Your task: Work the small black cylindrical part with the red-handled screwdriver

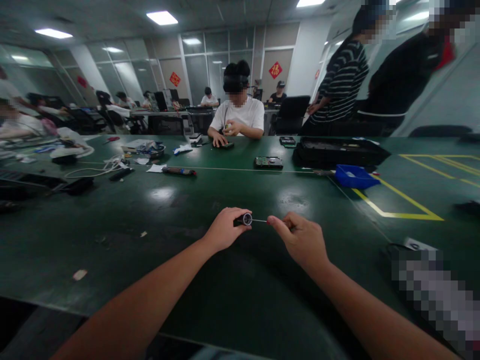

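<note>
Above the green table, my left hand [227,229] is closed around a small black cylinder-like part with a round silver ring [247,219] at its end. My right hand [300,235] grips a screwdriver [260,220] with a thin metal shaft; a bit of red shows at the thumb, and the fingers hide most of its handle. The shaft points left, and its tip meets the right side of the ringed part. Whether the tip sits in a screw is too small to tell.
Across the table [180,310] a person in a white shirt handles a small device. A circuit-board drive [269,162], a black tray [337,152] and a blue bin [356,176] lie ahead to the right. A dark tool [179,171] and white cable [108,165] are at left.
</note>
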A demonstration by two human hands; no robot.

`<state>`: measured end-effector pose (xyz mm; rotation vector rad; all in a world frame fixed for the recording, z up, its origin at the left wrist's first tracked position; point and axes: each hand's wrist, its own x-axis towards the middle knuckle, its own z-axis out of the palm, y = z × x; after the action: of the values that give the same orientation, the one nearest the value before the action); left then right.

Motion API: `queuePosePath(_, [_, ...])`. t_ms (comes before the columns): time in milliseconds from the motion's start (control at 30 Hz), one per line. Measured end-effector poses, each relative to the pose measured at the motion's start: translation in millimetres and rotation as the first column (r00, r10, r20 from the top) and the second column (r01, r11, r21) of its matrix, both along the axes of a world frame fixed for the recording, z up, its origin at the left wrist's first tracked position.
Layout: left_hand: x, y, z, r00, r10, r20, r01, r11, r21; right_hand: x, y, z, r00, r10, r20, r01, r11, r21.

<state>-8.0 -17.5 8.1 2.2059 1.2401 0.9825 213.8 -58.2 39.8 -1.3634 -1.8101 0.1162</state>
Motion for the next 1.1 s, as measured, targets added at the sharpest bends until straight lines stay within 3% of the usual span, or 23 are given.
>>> queuePosePath(133, [-1,2,-3.1,1.0,-0.008,0.015,0.008,1.0,0.012,-1,-2,2.6,0.997,0.079,-0.024,-0.08,0.996,-0.045])
queuePosePath(367, [-3,5,-5.9,0.999,-0.015,0.041,0.014,0.999,0.029,-1,-5,3.5,0.948,0.318,-0.007,-0.318,0.948,-0.001])
queuePosePath(633, [-2,2,-3.0,1.0,-0.019,0.025,0.019,1.0,0.013,-4,-6,5.4,0.984,0.18,0.009,-0.176,0.968,-0.178])
queuePosePath(900, [-1,1,-1.6,1.0,-0.026,0.017,0.026,1.0,0.012,-4,-9,4.8,0.957,0.287,-0.027,-0.289,0.95,-0.121])
queuePosePath(967, [-1,1,-1.4,1.0,-0.028,0.014,0.028,1.0,0.01,-4,-8,1.8,0.956,0.278,-0.092,-0.288,0.95,-0.119])
queuePosePath(1100, [1,-1,1.0,1.0,-0.014,0.026,0.013,1.0,0.018,-6,-2,-7.0,0.879,0.167,-0.447,-0.244,0.962,-0.121])
